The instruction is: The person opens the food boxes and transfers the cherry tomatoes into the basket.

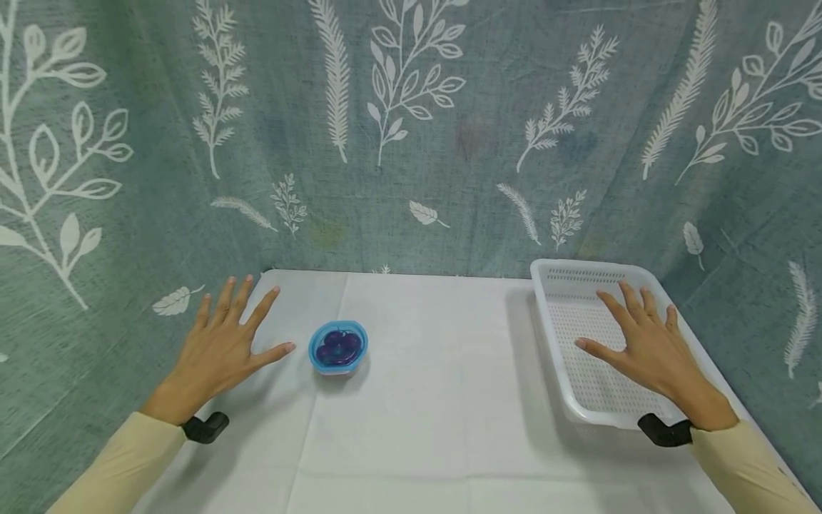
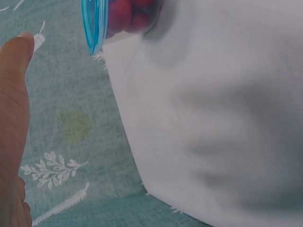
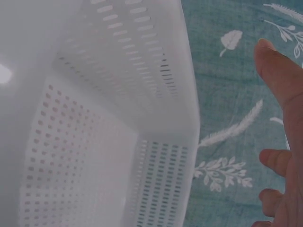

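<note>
My left hand hovers over the left side of the white table with its fingers spread, holding nothing. Just right of its thumb stands a small tub with a blue rim or lid and dark, rounded contents. Through the clear side of the tub, the left wrist view shows round red things. Above a white perforated plastic basket my right hand is held with fingers apart, gripping nothing. In the right wrist view, the basket's slotted wall lies beside the thumb.
A white cloth with fold creases covers the table. Behind it and along both sides hangs a grey-green curtain with white leaf prints. The basket stands at the table's right edge.
</note>
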The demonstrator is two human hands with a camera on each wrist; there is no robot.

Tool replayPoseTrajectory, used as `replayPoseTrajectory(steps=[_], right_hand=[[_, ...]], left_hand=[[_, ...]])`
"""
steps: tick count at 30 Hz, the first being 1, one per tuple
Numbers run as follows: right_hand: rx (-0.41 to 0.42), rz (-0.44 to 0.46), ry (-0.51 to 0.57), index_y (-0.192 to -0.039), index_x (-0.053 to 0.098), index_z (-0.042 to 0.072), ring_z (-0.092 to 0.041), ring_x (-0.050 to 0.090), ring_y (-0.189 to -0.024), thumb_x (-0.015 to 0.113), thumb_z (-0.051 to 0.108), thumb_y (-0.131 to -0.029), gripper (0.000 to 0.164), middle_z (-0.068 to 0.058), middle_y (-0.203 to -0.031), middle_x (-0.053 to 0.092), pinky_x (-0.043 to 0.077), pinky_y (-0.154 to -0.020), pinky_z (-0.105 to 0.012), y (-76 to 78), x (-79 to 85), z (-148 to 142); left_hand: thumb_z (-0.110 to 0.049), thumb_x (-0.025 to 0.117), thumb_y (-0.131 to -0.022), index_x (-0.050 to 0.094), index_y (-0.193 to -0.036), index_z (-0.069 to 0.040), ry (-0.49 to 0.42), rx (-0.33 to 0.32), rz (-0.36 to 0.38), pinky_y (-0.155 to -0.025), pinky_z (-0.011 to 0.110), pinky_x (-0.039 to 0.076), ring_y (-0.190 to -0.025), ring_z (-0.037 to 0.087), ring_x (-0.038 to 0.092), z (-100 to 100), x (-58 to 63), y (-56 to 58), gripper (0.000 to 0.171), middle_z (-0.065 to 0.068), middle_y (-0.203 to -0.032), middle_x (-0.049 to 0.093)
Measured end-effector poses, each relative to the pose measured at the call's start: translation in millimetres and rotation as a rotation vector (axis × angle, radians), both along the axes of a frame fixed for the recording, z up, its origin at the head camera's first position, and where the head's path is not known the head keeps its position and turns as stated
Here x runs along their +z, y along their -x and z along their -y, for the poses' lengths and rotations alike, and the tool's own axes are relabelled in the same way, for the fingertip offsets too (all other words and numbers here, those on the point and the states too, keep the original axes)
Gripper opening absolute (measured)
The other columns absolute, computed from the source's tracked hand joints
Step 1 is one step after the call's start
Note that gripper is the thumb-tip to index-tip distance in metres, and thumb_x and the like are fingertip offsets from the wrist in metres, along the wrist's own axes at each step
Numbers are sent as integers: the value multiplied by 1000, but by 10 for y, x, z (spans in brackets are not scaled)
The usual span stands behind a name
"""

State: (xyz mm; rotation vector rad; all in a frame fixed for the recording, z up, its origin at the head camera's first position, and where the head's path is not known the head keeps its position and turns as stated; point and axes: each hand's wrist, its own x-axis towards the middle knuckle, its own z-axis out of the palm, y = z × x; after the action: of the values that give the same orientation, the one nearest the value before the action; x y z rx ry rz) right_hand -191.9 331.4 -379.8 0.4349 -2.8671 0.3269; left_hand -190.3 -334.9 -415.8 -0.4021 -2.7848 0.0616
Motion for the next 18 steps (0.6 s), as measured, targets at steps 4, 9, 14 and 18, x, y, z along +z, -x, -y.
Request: replayPoseTrajectory(steps=[4, 9, 14, 18], right_hand=[[6, 2, -2, -164, 26, 12, -64, 10, -146, 69, 62, -91, 98, -30, -167, 8, -2, -108, -85, 14, -29, 14], [8, 14, -4, -164, 27, 12, -63, 11, -146, 68, 63, -91, 98, -31, -166, 12, 0, -108, -85, 29, -39, 30], [-9, 70, 28, -164, 26, 10, -62, 33, -138, 65, 62, -95, 94, -33, -162, 25, 28, -103, -82, 25, -7, 91], [-1, 48, 78, -159, 36, 4, -52, 64, -101, 63, 54, -99, 82, -32, -148, 48, 54, -72, -64, 45, 15, 215]], left_hand=[[-79, 58, -87, 12, -168, -27, -5, -1, 1, -119, 73, 6, -156, 44, -2, 4, -7, -4, 106, 23, -170, 5], [-79, 59, -87, 15, -167, -27, -13, -4, -3, -118, 73, 8, -156, 44, 1, -4, -10, -3, 105, 22, -170, 7], [-73, 58, -93, 20, -167, -21, -64, -37, 49, -114, 74, 23, -150, 50, 21, -25, -30, 12, 98, 28, -165, 21], [-59, 58, -100, 34, -162, -13, -218, -106, 151, -105, 70, 41, -139, 49, 43, -63, -67, 32, 81, 26, -156, 41]])
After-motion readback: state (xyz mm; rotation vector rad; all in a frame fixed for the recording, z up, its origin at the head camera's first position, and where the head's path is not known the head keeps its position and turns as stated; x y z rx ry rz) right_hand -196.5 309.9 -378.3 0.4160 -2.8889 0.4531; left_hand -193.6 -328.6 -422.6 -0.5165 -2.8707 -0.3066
